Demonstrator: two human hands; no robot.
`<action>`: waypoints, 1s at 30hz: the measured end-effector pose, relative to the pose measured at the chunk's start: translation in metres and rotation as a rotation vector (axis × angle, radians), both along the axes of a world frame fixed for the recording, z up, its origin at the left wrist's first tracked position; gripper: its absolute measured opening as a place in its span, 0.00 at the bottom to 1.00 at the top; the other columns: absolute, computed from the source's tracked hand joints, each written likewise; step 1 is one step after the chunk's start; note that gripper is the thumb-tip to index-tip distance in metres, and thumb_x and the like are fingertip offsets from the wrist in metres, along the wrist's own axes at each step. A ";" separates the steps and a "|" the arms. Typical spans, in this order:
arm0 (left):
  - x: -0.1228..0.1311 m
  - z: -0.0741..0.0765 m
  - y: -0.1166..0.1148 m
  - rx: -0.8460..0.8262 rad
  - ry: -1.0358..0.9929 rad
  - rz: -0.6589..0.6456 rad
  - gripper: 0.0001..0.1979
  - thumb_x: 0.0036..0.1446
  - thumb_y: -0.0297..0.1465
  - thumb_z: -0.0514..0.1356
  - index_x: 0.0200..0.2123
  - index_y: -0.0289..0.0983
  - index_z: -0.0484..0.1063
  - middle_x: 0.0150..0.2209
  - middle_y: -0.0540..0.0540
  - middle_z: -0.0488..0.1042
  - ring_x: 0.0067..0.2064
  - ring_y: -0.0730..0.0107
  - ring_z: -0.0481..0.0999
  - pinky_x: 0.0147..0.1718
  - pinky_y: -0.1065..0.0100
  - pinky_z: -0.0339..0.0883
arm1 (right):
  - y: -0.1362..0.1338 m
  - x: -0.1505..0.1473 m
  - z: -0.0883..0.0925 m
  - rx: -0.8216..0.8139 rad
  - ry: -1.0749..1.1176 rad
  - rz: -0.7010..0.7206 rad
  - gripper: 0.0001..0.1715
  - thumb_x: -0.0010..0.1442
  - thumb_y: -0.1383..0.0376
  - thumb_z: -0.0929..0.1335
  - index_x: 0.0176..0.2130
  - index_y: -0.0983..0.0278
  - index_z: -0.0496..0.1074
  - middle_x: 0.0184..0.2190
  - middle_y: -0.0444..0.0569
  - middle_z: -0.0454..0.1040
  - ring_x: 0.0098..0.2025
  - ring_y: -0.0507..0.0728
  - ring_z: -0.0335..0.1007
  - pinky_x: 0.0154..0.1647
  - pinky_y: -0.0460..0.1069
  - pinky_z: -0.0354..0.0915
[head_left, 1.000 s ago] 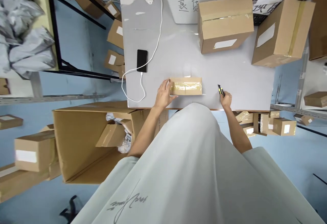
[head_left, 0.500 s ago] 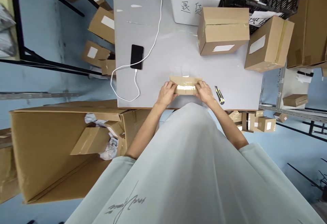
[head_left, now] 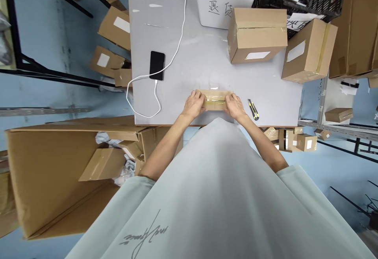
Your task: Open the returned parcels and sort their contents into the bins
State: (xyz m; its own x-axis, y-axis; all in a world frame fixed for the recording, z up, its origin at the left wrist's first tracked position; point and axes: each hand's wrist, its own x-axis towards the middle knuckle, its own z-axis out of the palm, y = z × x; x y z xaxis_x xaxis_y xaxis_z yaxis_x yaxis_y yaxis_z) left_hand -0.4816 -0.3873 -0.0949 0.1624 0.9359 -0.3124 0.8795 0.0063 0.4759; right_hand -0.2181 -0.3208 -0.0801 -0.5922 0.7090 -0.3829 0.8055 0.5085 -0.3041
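A: Head view. State the position of the small box (head_left: 215,100).

B: On the tabletop (head_left: 189,50), near the front edge, directly ahead of the person's shirt (head_left: 218,164).

A: State its long axis.

B: Left to right, approximately parallel to the front edge. Each hand has one short end.

A: State the condition of each grip.

B: The left grip (head_left: 194,103) is clamped on the left end; the right grip (head_left: 235,105) is clamped on the right end. Fingers bear on the upper face. The pressure applied cannot be told.

A: Which grip is nearer?

B: Neither; both touch. The small box extends to the right from the left grip and to the left from the right grip. Its middle is uncovered between them. A thin dark line runs lengthwise there; whether it is a gap cannot be told.

A: Locate the cutter (head_left: 253,109).

B: On the tabletop, right of the right grip, near but not touching. Its long axis is slanted, far end toward the left. The right grip is the nearer of the two.

A: Other items?

B: The phone (head_left: 157,65) lies to the left, under a white cable (head_left: 182,28). A large box (head_left: 256,36) stands farther back, right of centre.
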 end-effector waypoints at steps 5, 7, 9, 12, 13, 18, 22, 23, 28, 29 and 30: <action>0.002 0.001 -0.016 0.030 -0.057 0.039 0.14 0.64 0.27 0.72 0.51 0.41 0.77 0.62 0.32 0.74 0.65 0.35 0.74 0.61 0.42 0.76 | -0.013 0.014 -0.005 -0.005 0.106 -0.057 0.17 0.79 0.59 0.72 0.61 0.63 0.74 0.57 0.66 0.82 0.64 0.75 0.73 0.70 0.70 0.69; 0.005 0.000 -0.028 0.054 -0.072 0.048 0.09 0.67 0.27 0.68 0.49 0.42 0.77 0.61 0.32 0.75 0.66 0.36 0.74 0.62 0.42 0.77 | -0.026 0.020 -0.002 -0.010 0.110 -0.040 0.17 0.80 0.56 0.70 0.59 0.64 0.76 0.58 0.67 0.82 0.64 0.75 0.73 0.70 0.69 0.68; 0.010 -0.002 -0.042 0.087 -0.079 0.064 0.07 0.68 0.26 0.64 0.48 0.42 0.76 0.62 0.32 0.75 0.70 0.38 0.72 0.66 0.42 0.75 | -0.039 0.026 0.001 -0.021 0.129 -0.040 0.21 0.80 0.49 0.70 0.56 0.63 0.79 0.58 0.66 0.81 0.64 0.75 0.72 0.71 0.68 0.68; 0.017 -0.005 -0.062 0.138 -0.087 0.116 0.05 0.70 0.26 0.64 0.47 0.41 0.77 0.67 0.31 0.75 0.79 0.39 0.66 0.72 0.40 0.70 | -0.045 0.032 0.004 -0.048 0.203 -0.117 0.23 0.82 0.47 0.67 0.48 0.61 0.82 0.55 0.62 0.83 0.63 0.72 0.73 0.71 0.67 0.69; 0.018 -0.005 -0.068 0.151 -0.089 0.140 0.05 0.70 0.28 0.65 0.48 0.41 0.77 0.69 0.30 0.74 0.79 0.38 0.65 0.73 0.39 0.69 | -0.041 0.033 0.005 -0.048 0.228 -0.153 0.22 0.83 0.50 0.65 0.47 0.60 0.82 0.56 0.61 0.83 0.63 0.71 0.74 0.71 0.67 0.70; 0.019 -0.008 -0.085 0.195 -0.069 0.231 0.14 0.75 0.31 0.61 0.60 0.39 0.78 0.70 0.27 0.75 0.75 0.39 0.71 0.71 0.39 0.70 | 0.007 0.028 -0.002 -0.002 0.280 -0.170 0.24 0.73 0.63 0.74 0.66 0.65 0.78 0.78 0.64 0.69 0.78 0.73 0.63 0.79 0.68 0.65; 0.016 -0.008 -0.083 0.214 -0.048 0.245 0.22 0.73 0.23 0.55 0.62 0.42 0.80 0.66 0.32 0.79 0.69 0.45 0.75 0.67 0.43 0.73 | 0.044 0.010 -0.010 -0.066 0.159 -0.016 0.42 0.64 0.72 0.77 0.74 0.69 0.71 0.78 0.69 0.68 0.79 0.77 0.61 0.79 0.70 0.64; 0.015 -0.008 -0.081 0.209 -0.039 0.252 0.23 0.72 0.22 0.55 0.61 0.43 0.82 0.64 0.33 0.80 0.67 0.45 0.77 0.65 0.43 0.73 | 0.049 0.007 -0.011 -0.071 0.137 0.016 0.41 0.65 0.72 0.76 0.74 0.69 0.72 0.76 0.69 0.72 0.77 0.77 0.64 0.78 0.71 0.65; 0.001 -0.011 -0.073 0.187 0.018 0.291 0.18 0.72 0.23 0.57 0.51 0.45 0.86 0.48 0.34 0.81 0.56 0.44 0.78 0.59 0.43 0.72 | 0.051 0.019 -0.007 -0.083 0.192 0.020 0.23 0.79 0.60 0.68 0.66 0.64 0.78 0.64 0.65 0.82 0.65 0.74 0.76 0.69 0.65 0.71; -0.003 -0.013 -0.072 0.185 0.026 0.304 0.17 0.73 0.25 0.57 0.49 0.45 0.86 0.46 0.35 0.80 0.55 0.44 0.78 0.58 0.44 0.72 | 0.049 0.027 -0.007 -0.103 0.208 -0.024 0.21 0.82 0.56 0.65 0.61 0.62 0.81 0.59 0.62 0.85 0.61 0.73 0.79 0.65 0.63 0.72; -0.007 -0.016 -0.070 0.181 0.032 0.319 0.16 0.74 0.26 0.57 0.47 0.45 0.85 0.45 0.36 0.79 0.54 0.45 0.78 0.57 0.45 0.71 | 0.047 0.036 -0.007 -0.131 0.220 -0.082 0.24 0.84 0.53 0.61 0.54 0.60 0.83 0.52 0.60 0.87 0.56 0.71 0.81 0.61 0.61 0.73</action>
